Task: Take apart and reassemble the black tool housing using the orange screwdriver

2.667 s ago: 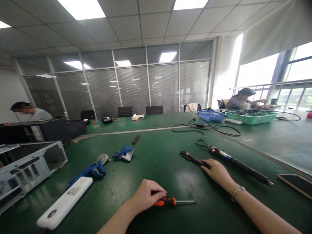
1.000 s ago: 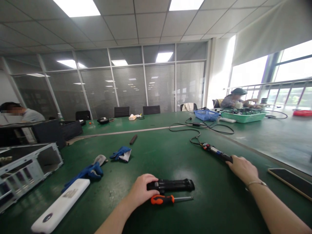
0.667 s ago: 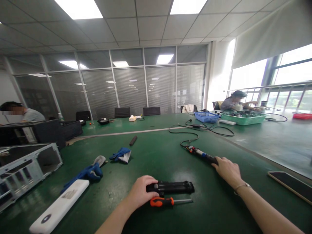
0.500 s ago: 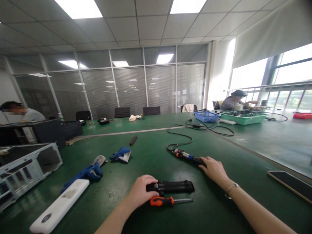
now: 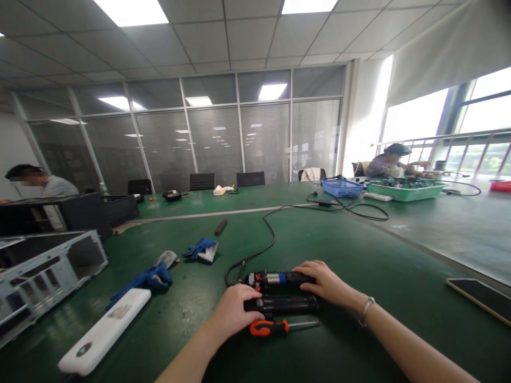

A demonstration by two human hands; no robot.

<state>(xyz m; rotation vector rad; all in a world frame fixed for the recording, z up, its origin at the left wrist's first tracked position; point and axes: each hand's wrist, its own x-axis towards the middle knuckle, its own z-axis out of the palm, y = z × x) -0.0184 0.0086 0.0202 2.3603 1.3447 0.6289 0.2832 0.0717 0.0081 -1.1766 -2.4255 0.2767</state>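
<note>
My left hand [image 5: 235, 308] is closed round the left end of a black plastic housing half [image 5: 287, 305] that lies on the green table. Just behind it lies a corded tool with its inside bare [image 5: 273, 278], showing a silver and blue cylinder and small red parts. My right hand [image 5: 325, 282] grips the black right end of this tool. Its black cord [image 5: 271, 242] leaves from the left end and curves back across the table. In front of the housing rests a screwdriver [image 5: 269, 327] with an orange and black handle, its shaft to the right.
To the left lie blue work gloves [image 5: 149, 279], a white oblong device [image 5: 107, 330] and a metal computer case [image 5: 59, 276]. A phone [image 5: 481, 298] is at the right. Blue [image 5: 342, 188] and green baskets [image 5: 405, 190] stand farther back. Two other people sit at the far sides.
My right hand has brought the corded tool left and nearer, from apart to right behind the housing half. The cord has shifted with it. My left hand keeps its hold.
</note>
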